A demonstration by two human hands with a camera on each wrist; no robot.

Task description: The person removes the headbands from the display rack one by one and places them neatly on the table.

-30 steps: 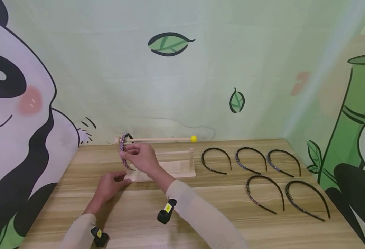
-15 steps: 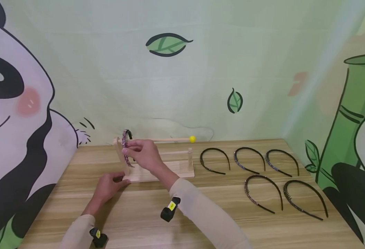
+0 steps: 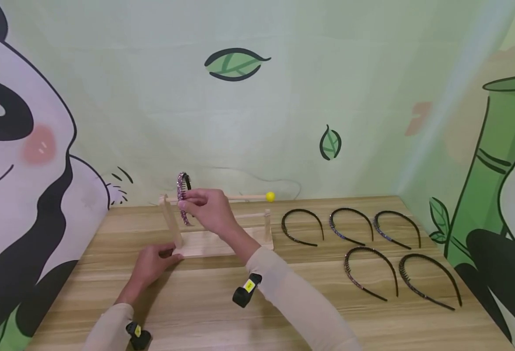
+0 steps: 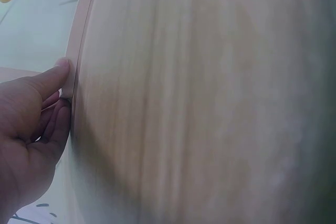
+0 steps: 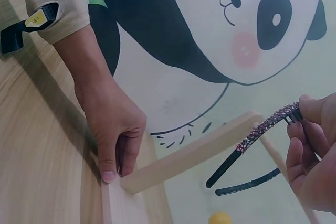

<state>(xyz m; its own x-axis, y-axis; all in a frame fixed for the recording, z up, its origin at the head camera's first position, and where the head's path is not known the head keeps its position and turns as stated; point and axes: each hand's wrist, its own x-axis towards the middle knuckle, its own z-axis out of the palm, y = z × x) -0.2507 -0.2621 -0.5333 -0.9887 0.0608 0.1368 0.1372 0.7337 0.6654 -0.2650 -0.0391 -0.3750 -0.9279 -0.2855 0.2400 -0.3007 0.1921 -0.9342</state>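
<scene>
My right hand (image 3: 211,209) pinches a black toothed headband (image 3: 181,186) covered in pinkish glitter, thumb against fingertips. The band stands upright by the upper rod of a wooden rack (image 3: 207,244), a little right of its left post. In the right wrist view the glittered headband (image 5: 266,128) has its two ends pointing away from the fingers; whether it straddles the rod I cannot tell. My left hand (image 3: 151,263) grips the left front corner of the rack's base. In the left wrist view the left hand (image 4: 31,129) has thumb and fingers pinching that base edge.
Several black glittered headbands, such as the front right headband (image 3: 458,278), lie on the wooden table (image 3: 205,312) right of the rack. The upper rod ends in a yellow ball (image 3: 270,196). A lower rod runs beneath it. A panda-printed cloth (image 3: 152,97) hangs behind.
My right hand has lifted the headband and shifted it slightly right, away from the rack's left post. The left hand has kept its hold on the base corner.
</scene>
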